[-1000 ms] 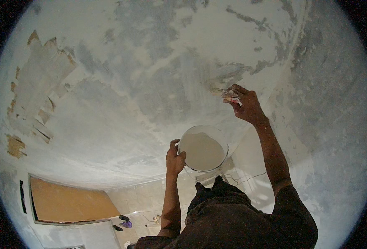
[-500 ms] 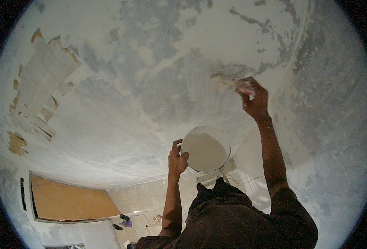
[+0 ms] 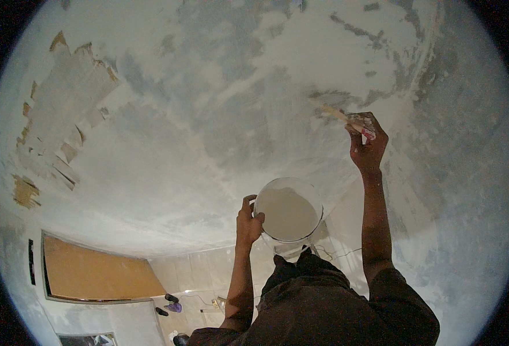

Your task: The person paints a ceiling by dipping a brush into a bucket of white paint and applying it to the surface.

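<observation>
Brush (image 3: 336,113) pinched in right hand (image 3: 369,141), up and right of the bucket (image 3: 304,187) that left hand (image 3: 250,224) grips; light, even strokes should work best.

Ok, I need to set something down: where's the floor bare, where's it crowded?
Bare tiles show between the brown door and the left forearm. Just below in the picture it's crowded: dark footwear, a purple item. A hand could probably pass between the bucket and right forearm.
</observation>
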The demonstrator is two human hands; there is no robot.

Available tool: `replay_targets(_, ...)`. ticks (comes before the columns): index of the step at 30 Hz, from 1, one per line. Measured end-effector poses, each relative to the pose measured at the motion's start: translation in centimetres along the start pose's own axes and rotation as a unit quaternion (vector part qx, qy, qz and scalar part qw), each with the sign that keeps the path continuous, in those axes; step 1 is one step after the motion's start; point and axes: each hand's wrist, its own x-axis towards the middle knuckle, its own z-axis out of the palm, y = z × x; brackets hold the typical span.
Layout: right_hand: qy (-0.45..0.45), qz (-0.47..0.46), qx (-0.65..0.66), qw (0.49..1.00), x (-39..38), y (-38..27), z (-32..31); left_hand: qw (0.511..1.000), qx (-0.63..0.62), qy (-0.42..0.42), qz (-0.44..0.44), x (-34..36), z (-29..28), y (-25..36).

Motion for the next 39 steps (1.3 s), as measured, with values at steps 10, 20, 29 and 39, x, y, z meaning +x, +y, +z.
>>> replay_targets(10, -0.246, -0.156, -0.161, 0.943, 0.9, 3.5, 2.2, 0.999, 0.027, 0.007, 0.02, 0.5, 0.2, -0.9)
replay_targets(20, -0.146, -0.121, -0.153, 0.97, 4.3, -4.1, -1.7, 0.999, -0.018, -0.029, -0.039, 0.3, -0.4, -0.6)
replay_targets(29, -0.179, -0.121, -0.166, 0.962, 1.3, 0.8, 0.7, 0.999, 0.018, -0.022, 0.029, 0.8, -0.5, -1.3)
replay_targets(39, -0.041, 0.023, -0.013, 0.999, -1.3, 0.2, -0.1, 0.999, -0.005, -0.022, 0.04, 0.8, -0.2, -1.3)
